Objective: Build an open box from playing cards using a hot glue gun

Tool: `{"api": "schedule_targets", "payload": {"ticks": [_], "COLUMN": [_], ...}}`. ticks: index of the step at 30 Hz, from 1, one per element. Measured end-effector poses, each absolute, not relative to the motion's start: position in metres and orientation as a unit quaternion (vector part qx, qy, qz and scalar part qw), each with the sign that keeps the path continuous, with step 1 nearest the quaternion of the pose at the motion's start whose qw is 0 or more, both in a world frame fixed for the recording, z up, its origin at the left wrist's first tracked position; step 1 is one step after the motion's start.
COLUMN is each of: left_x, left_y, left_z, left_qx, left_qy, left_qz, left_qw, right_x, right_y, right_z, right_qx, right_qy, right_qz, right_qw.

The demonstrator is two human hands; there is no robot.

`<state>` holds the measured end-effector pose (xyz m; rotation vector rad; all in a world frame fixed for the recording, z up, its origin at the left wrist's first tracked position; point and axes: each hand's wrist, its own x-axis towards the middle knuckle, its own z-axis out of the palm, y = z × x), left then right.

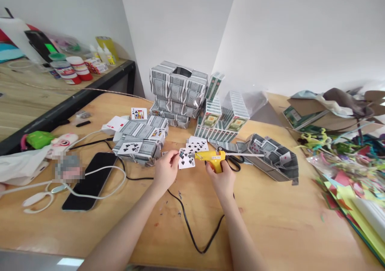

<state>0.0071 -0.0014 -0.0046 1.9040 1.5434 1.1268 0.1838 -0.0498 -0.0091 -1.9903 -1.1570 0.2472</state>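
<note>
Pinched in my left hand (pixel 167 167) is a playing card (pixel 187 161) with black spades, held up over the table. My right hand (pixel 221 178) is wrapped round a yellow hot glue gun (pixel 210 156), its nozzle pointing left at the card. A white glue stick (pixel 245 154) sticks out of the gun's back end. Just behind lie several loose playing cards (pixel 197 143), face up. Black scissors (pixel 235 163) lie partly hidden behind the gun. To the left are joined blocks of grey-backed cards (pixel 141 136) with a few face-up cards on top.
A tall card-block structure (pixel 177 88) and stacked green card boxes (pixel 215 120) stand at the back. An open card tray (pixel 269 156) is on the right. A phone (pixel 90 183) and white cables lie left. A black cord (pixel 188 223) loops in front. Paper scraps (pixel 355 174) crowd the right edge.
</note>
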Motion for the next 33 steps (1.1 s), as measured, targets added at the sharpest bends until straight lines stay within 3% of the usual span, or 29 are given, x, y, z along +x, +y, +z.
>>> {"api": "schedule_targets", "payload": {"ticks": [33], "left_x": [0.005], "left_y": [0.0], "left_z": [-0.004], "left_qx": [0.629], "left_qy": [0.566], "left_qz": [0.458], "left_qw": [0.272], "right_x": [0.196], "right_y": [-0.052], "right_z": [-0.011], "right_qx": [-0.814], "right_qy": [-0.461], "right_qz": [0.04], "right_qw": [0.351]}}
